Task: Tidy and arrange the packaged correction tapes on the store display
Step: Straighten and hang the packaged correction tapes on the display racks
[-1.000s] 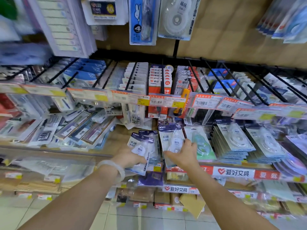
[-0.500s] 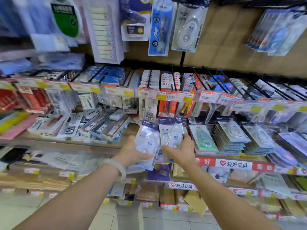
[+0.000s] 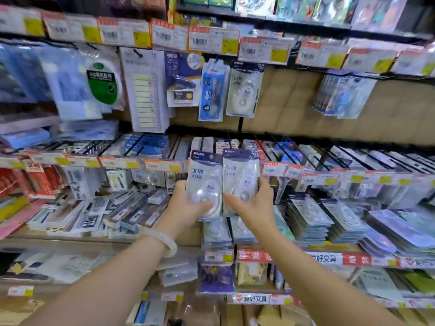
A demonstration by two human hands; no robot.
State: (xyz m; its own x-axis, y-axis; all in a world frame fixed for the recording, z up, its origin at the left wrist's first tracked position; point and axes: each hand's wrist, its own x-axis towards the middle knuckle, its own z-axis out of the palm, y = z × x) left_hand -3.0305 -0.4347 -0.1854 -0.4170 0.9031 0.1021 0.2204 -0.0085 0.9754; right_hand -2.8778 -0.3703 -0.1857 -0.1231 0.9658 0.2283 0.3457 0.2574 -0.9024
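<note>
Left fingers: the left hand is wrapping thumb and fingers around a correction tape pack.
Right fingers: the right hand is clamping a second pack.
Packs: standing upright, side by side, edges touching, before the hook rail.
Shelf below: stacked packs are lying near the right wrist.

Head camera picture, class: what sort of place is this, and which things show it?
Most likely a stationery shop aisle: barcoded price labels line the shelf edges, packaged goods hang on display hooks, and stacks of packaged correction tapes fill the shelf.
</note>
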